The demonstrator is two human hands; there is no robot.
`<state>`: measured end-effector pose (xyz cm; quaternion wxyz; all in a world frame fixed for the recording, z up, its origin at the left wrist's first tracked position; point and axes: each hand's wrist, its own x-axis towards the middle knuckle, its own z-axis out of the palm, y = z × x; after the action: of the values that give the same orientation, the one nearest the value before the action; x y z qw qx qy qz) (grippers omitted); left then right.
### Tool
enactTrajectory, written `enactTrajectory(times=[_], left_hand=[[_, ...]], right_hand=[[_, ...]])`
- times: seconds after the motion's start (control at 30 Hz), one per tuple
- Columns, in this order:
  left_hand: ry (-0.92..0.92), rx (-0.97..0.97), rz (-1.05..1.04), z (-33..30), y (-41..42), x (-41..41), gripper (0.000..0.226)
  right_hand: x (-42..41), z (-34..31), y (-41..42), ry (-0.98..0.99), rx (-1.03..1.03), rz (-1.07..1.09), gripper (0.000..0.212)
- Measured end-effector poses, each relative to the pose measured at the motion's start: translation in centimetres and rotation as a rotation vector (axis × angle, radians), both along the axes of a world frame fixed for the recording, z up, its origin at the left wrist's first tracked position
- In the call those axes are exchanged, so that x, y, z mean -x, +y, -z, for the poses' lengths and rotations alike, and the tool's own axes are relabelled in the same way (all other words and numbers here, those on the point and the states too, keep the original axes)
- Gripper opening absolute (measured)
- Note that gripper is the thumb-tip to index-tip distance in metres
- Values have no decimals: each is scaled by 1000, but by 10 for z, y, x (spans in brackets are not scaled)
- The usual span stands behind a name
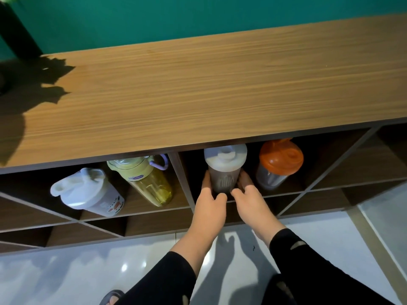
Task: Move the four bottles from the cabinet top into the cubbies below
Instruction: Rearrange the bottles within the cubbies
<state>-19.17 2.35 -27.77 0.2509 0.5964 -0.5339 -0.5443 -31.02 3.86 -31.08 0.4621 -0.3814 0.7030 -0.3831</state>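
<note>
1. My left hand (pixel 209 194) and right hand (pixel 246 192) are both wrapped around the base of the smoky grey plastic shaker bottle with the white flip-cap lid (pixel 224 170), which stands in the middle cubby (pixel 319 150) under the wooden cabinet top (pixel 198 89).
2. Its lid sits close under the top's front edge; lifting instead of sliding could knock it there.
3. The orange-lidded dark shaker bottle (pixel 278 164) stands near on the right in the same cubby; a wide right wrist may tip it.
4. Letting go before the base is flat could topple it forward.
5. The white shaker bottle (pixel 88 192) and yellow translucent bottle (pixel 147 181) in the left cubby look safe.
</note>
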Motion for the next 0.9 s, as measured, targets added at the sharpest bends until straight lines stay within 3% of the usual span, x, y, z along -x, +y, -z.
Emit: enactTrajectory(times=[0.13, 0.2, 0.27, 0.33, 0.4, 0.47, 0.57, 0.67, 0.77, 0.9], left_hand=[[13, -36, 5, -11, 10, -7, 74], [-21, -51, -33, -16, 21, -18, 60], [-48, -30, -130, -18, 36, -40, 37], [-52, 16, -248, -18, 48, -68, 26], [-50, 56, -361, -20, 47, -96, 25], [-26, 56, -456, -24, 37, -119, 19], [3, -17, -444, -27, 17, -139, 51], [-3, -46, -369, -31, 1, -151, 65], [58, -93, -297, -27, -15, -159, 70], [100, -109, -228, -20, -15, -162, 59]], right_hand=[[4, 4, 4, 121, -76, 44, 60], [8, 1, 8, 191, -95, 168, 40], [8, -11, 16, 127, -156, 162, 18], [-3, -25, 27, 6, -257, -65, 22], [-27, -39, 39, 40, -287, -380, 20], [-60, -45, 44, 76, -216, -515, 26], [-118, -55, 39, -5, -116, -399, 55], [-162, -58, 28, -98, -92, -259, 72], [-185, -51, 15, -132, -70, -172, 75], [-195, -39, 2, -110, 0, -65, 65]])
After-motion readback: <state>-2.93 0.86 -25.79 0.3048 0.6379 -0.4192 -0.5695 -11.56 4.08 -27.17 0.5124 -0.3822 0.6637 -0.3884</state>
